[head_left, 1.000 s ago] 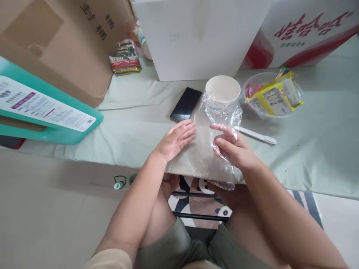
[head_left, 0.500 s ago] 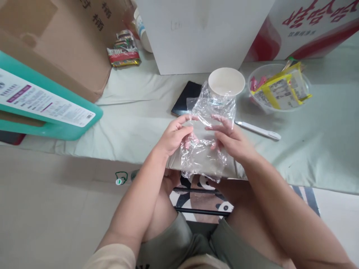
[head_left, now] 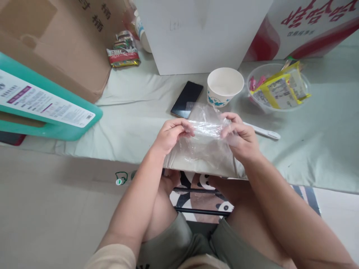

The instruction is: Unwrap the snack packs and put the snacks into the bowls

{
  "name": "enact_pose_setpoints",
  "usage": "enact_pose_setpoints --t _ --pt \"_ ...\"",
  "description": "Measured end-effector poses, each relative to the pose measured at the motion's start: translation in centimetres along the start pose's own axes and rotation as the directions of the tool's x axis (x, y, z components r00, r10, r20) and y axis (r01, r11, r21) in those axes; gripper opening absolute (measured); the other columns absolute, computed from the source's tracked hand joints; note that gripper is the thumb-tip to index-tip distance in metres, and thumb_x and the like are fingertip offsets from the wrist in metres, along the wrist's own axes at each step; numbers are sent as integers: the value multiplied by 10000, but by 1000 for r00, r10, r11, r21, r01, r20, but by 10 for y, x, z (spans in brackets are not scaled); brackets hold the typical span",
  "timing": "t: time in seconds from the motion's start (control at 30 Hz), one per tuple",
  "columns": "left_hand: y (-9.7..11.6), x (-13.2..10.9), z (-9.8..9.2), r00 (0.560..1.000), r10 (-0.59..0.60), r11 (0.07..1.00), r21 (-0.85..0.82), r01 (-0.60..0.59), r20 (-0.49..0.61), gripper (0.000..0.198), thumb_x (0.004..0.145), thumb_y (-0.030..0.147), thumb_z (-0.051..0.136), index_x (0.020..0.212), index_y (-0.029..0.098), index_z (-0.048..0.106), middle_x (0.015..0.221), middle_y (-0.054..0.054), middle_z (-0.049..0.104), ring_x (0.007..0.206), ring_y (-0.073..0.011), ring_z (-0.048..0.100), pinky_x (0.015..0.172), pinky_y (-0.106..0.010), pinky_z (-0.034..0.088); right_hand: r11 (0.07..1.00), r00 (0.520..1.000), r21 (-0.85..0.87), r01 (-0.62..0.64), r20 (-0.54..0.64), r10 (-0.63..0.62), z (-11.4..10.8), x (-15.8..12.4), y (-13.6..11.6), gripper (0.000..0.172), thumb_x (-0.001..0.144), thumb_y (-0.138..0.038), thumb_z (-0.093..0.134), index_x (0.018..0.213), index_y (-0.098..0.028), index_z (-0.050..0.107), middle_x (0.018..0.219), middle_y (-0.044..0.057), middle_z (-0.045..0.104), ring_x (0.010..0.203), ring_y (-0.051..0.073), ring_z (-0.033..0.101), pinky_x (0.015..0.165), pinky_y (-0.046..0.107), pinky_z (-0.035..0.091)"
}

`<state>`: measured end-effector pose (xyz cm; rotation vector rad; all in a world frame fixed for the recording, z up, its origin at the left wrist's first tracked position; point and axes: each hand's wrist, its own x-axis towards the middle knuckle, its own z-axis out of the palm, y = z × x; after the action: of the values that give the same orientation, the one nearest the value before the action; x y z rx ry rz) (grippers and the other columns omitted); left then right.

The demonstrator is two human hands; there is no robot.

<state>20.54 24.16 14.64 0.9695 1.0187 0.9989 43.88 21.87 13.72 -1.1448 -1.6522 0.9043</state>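
Note:
A clear thin plastic bag [head_left: 206, 129] is stretched between my two hands over the table's front edge. My left hand [head_left: 175, 132] pinches its left side, fingers closed on the film. On the right side, my right hand [head_left: 239, 136] grips the gathered plastic with bent fingers. Just beyond the bag stands a white paper cup [head_left: 224, 87] with a blue leaf pattern, upright and open at the top. A black phone [head_left: 187, 99] lies left of the cup, its lower end near the film. A white slim tool [head_left: 265, 131] lies partly behind my right hand.
A clear bowl [head_left: 307, 84] with yellow and pink packets stands at the right. White boxes [head_left: 202, 37] line the back. At the left are a cardboard box [head_left: 64, 45], a teal container [head_left: 95, 112] and a red snack packet [head_left: 123, 56]. A bottle [head_left: 121, 181] is below the table.
The crumpled bag has come down off the cup and phone and is now pulled taut between my hands. My fingers have closed on it, and the cup's pattern shows.

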Motion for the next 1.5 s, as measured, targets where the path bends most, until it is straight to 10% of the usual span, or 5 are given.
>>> enact_pose_setpoints --t 0.27,0.7,0.83,1.1,1.5 --pt "-5 6 -1 984 44 988 152 -17 -172 474 823 601 679 601 185 726 650 -65 711 634 -159 642 607 -281 485 990 992 -124 68 113 -54 -5 -2 -2 168 837 -204 565 902 -252 712 1437 100 517 1405 299 497 1075 498 495" --pt "-4 5 -5 984 129 992 12 -128 -119 350 598 82 675 924 206 647 1087 -22 661 875 -154 689 650 -235 546 996 996 87 -3 85 -5 2 -1 9 320 865 -408 703 1160 -304 634 1593 66 399 1494 307 417 1203 509 408" --pt "0 0 -4 996 80 996 -40 -79 41 348 610 117 683 940 205 617 1126 -30 648 842 -155 702 646 -249 564 936 976 279 -215 50 210 7 1 5 740 754 -466 816 1378 -344 438 1302 78 641 1187 271 658 1023 466 548" --pt "0 -2 -3 976 -83 984 -141 114 203 797 689 373 888 1373 324 482 1249 -79 719 1114 -279 729 896 -417 600 812 916 435 -388 90 390 13 2 -12 302 769 -436 783 844 -242 565 804 -8 680 749 174 693 799 381 602" --pt "3 -4 5 985 -138 990 27 136 100 284 712 292 814 939 194 674 624 39 687 438 -79 554 399 -175 414 820 886 336 -463 166 432 12 4 -14 328 804 -435 734 1039 -234 627 521 -87 512 425 98 442 433 238 331"
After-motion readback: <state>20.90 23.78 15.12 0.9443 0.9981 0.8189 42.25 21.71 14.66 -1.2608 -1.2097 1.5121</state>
